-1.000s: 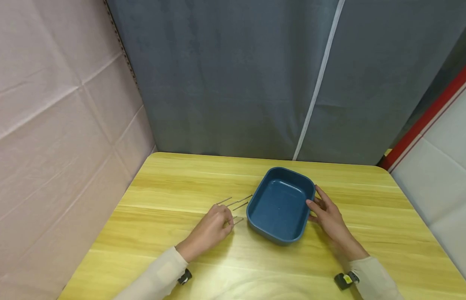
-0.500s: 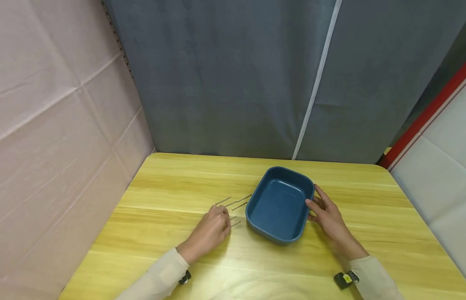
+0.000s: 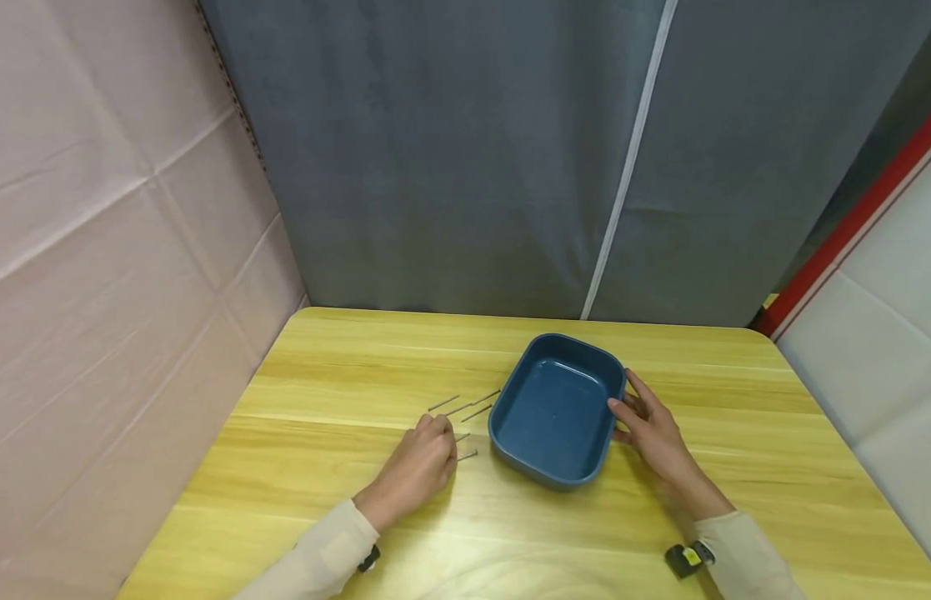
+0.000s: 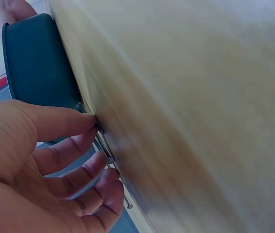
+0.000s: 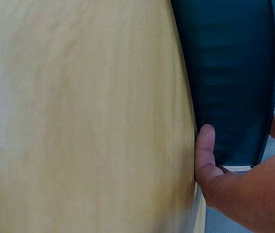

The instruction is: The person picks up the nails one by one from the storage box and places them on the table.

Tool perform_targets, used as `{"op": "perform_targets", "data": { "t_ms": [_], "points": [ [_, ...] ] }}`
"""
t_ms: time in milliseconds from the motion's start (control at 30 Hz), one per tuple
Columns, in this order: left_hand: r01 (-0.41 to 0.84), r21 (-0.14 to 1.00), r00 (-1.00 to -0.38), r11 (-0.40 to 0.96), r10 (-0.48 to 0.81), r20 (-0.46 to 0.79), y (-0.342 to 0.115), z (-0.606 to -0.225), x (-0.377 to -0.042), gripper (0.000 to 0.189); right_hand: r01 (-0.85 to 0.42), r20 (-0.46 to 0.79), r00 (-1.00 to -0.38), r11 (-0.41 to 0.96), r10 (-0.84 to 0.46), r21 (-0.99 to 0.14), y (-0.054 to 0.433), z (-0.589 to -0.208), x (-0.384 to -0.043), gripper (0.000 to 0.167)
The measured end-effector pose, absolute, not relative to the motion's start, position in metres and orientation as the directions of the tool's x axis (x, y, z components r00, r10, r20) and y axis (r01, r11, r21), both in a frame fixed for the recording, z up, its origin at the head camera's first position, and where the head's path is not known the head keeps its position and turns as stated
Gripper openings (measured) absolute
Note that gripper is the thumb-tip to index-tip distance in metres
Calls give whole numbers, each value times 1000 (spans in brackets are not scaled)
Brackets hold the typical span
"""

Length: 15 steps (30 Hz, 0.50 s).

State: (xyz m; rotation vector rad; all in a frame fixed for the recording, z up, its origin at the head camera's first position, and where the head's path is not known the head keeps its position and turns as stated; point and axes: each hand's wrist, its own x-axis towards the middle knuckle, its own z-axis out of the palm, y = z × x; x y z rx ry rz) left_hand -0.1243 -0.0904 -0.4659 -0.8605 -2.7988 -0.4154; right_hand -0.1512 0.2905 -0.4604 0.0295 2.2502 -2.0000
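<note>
My left hand (image 3: 416, 462) is low over the table left of the bin, pinching a nail (image 3: 468, 455) between thumb and index finger; its head end sticks out to the right. In the left wrist view the other fingers are loosely bent beside more nails (image 4: 110, 159). Several thin metal nails (image 3: 476, 412) lie on the table just beyond this hand, near the bin's left side. My right hand (image 3: 656, 437) holds the right side of a dark blue rectangular bin (image 3: 555, 417), thumb at the rim and fingers against the outer wall (image 5: 230, 82). Nothing lies inside the bin.
Everything stands on a light wood-grain table (image 3: 345, 358). A grey curtain (image 3: 435, 167) hangs behind its far edge. A pale cloth wall (image 3: 120, 292) rises at the left, and a white panel (image 3: 878, 333) with a red strip (image 3: 848, 225) at the right.
My left hand has drawn back slightly left, and the nail in its fingers has turned, its head swinging toward me. The right hand keeps its hold on the bin.
</note>
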Motion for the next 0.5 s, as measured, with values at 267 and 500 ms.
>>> {"op": "perform_targets", "data": {
  "t_ms": [267,500],
  "points": [
    [573,184,-812,799,522,260,-89,-468,-124,10,102,-110,-991,109,-74,-989,290,-460,-151,81],
    [582,177,-804,794,530,269,-90,-469,-122,8,125,-133,-989,125,-60,-984,288,-461,-149,81]
  ]
}}
